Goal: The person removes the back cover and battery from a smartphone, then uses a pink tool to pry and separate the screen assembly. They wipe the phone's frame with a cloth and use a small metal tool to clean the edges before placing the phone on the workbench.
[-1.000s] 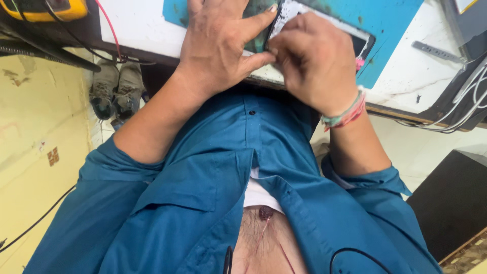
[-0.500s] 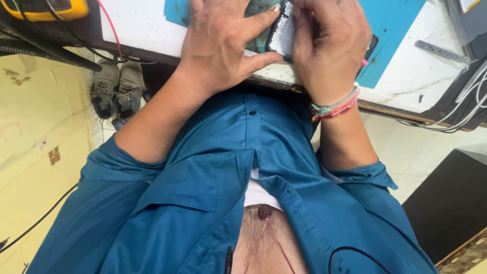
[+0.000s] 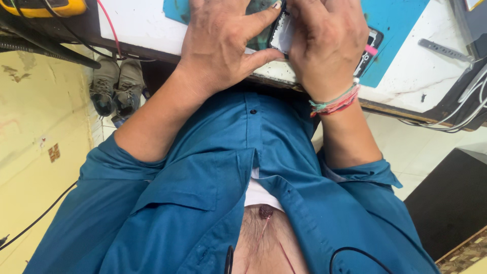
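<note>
**Both hands close over the phone at the bench edge**

Since a second ago our right hand has slid up and over the phone, so that the pale panel we could see beside it earlier is now mostly covered; only a narrow white strip with a dark rim shows between the two hands. Our left hand has hardly shifted.

We see no containers on the bench; the phone lies on a blue mat, which rests on the white bench close to its near edge.

Our left hand lies flat with its fingers spread, the thumb stretched across to touch the phone's dark rim. Our right hand is curled, fingers pressed together on top of the phone; what the fingertips do underneath we cannot tell, as the hand hides them. A second dark device with a pink tab peeks out just beside our right hand.

Woven bands circle our right wrist. A yellow meter sits at the far left of the bench, with a red lead running off it. Shoes stand on the floor under the bench, and grey cables hang at the right.
</note>
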